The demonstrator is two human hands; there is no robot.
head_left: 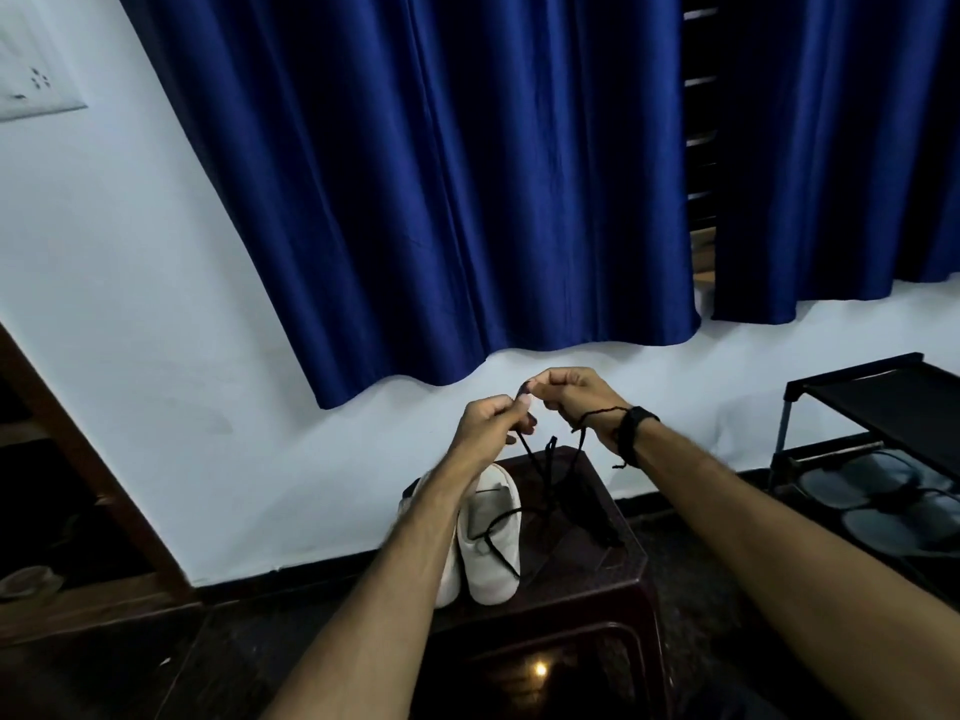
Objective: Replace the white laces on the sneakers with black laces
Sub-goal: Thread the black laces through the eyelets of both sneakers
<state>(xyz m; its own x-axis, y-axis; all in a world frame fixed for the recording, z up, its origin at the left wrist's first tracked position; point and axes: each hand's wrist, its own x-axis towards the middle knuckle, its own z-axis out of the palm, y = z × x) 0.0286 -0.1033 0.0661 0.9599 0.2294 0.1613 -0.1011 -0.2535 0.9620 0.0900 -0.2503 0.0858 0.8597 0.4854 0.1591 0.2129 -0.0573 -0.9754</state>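
Both hands, left hand (485, 426) and right hand (576, 402), pinch the thin black cord lace (540, 462) with curled fingers; it hangs straight down toward the white canvas sneakers (493, 537) (left nearer) on the dark bench (613, 569).

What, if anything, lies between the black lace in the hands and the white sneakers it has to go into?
Nothing visible does. Both the left hand and right hand pinch the black lace in the air above the stool. Its strands hang straight down to the white sneakers, one already draped across the right-hand shoe. The left forearm hides part of the other shoe.
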